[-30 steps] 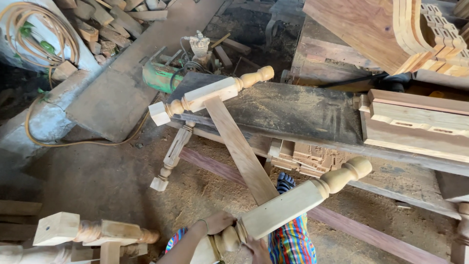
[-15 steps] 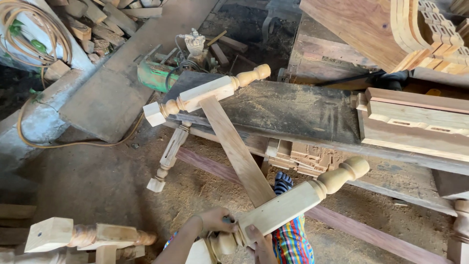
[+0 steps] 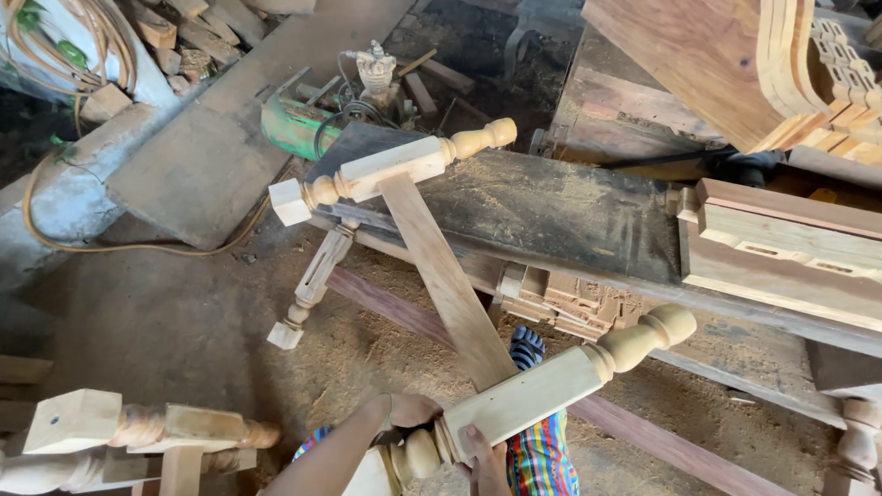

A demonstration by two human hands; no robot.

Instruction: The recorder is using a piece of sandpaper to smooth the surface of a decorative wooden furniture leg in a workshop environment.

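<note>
An unfinished pale wood frame lies across a dark workbench. It is a flat rail joining two turned legs. The far turned leg rests on the bench top. The near turned leg is at the bottom of the head view. My left hand grips this near leg at its turned neck. My right hand holds the same leg from below, by its square block. Striped multicoloured cloth shows under the leg.
A second turned frame stands at the lower left. A loose turned leg leans under the bench. A green machine with cables sits behind the bench. Carved wooden parts lie on the right. Sawdust covers the floor.
Both hands have come further into view along the near turned leg. The frame has shifted slightly toward the upper right in the picture as the view moved.
</note>
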